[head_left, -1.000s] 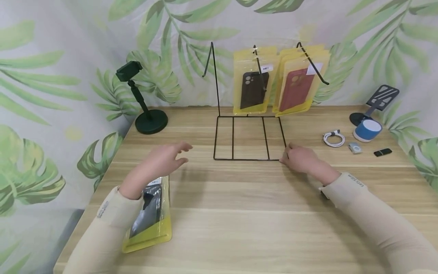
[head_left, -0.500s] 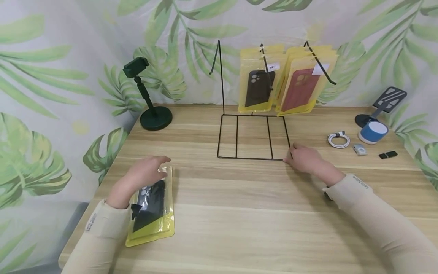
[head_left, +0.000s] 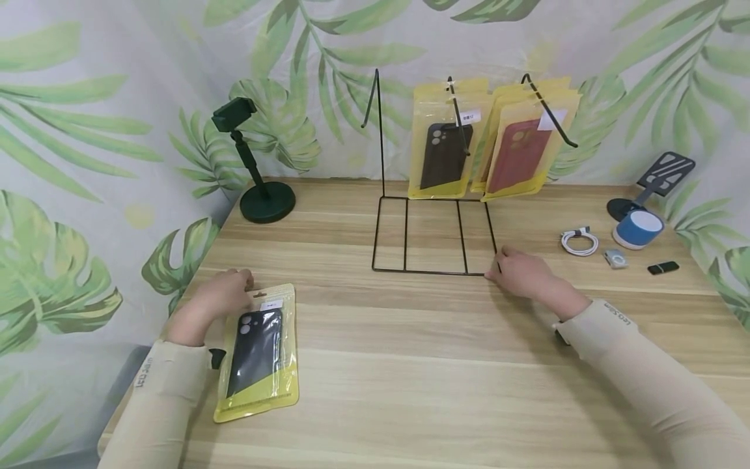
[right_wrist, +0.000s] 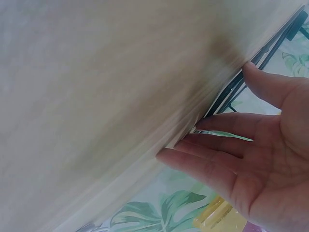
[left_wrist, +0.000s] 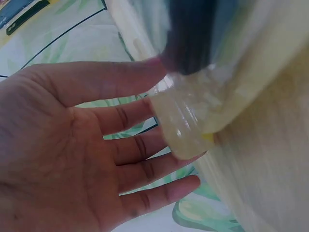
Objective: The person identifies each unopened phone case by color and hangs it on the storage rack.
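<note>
While a black wire display rack [head_left: 433, 234] stands at the middle of the wooden desk [head_left: 410, 365], everything else is placed around it. Far left of the rack, a dark green phone stand [head_left: 258, 189] sits near the wall. Left of the rack and nearer the person, the left hand [head_left: 213, 303] rests at the top left corner of a yellow packet holding a black phone case [head_left: 258, 352], which lies flat on the desk. Its fingers [left_wrist: 145, 140] are relaxed and nearly straight, touching the packet's corner, not grasping it. On the rack's hooks hang more yellow packets [head_left: 469, 140]. At the rack's front right corner, the right hand [head_left: 524, 273] rests with loose, released fingers [right_wrist: 212, 145] against the wire base. Right of the rack lie a white cable [head_left: 580, 241] and a blue speaker [head_left: 637, 229].
</note>
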### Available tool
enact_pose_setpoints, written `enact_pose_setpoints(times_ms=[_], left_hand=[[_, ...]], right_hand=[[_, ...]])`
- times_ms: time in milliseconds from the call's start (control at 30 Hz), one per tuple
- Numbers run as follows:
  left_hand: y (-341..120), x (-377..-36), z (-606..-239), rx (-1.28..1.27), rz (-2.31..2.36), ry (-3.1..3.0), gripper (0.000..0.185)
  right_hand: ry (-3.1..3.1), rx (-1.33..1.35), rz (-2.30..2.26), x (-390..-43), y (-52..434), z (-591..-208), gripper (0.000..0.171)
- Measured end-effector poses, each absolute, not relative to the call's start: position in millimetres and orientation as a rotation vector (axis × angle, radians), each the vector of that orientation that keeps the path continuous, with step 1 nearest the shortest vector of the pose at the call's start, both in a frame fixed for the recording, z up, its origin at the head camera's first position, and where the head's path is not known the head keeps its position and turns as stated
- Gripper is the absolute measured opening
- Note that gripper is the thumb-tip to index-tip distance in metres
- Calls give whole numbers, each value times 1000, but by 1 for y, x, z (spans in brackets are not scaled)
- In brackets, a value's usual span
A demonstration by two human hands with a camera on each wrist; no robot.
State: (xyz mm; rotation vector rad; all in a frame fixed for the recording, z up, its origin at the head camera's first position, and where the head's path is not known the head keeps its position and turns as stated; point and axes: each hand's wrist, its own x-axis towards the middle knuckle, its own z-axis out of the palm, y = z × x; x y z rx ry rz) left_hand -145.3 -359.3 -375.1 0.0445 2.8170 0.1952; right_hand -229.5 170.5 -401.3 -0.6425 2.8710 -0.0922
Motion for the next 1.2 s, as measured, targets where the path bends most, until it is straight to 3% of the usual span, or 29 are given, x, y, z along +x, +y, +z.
enact_pose_setpoints(times_ms=[367,767,1200], left_hand=[[-366,-147,-378,89,236,2852,6],[-359,-146,-372,196,581,2972,5],[-296,-143,-328,407,1158,2857,9]], right_hand=[[2883,-687,-98,-231,175,-410,53],[2896,-694,-97,-230,174,-409,51],[2925,-700,-93,-233,176,-411,49]])
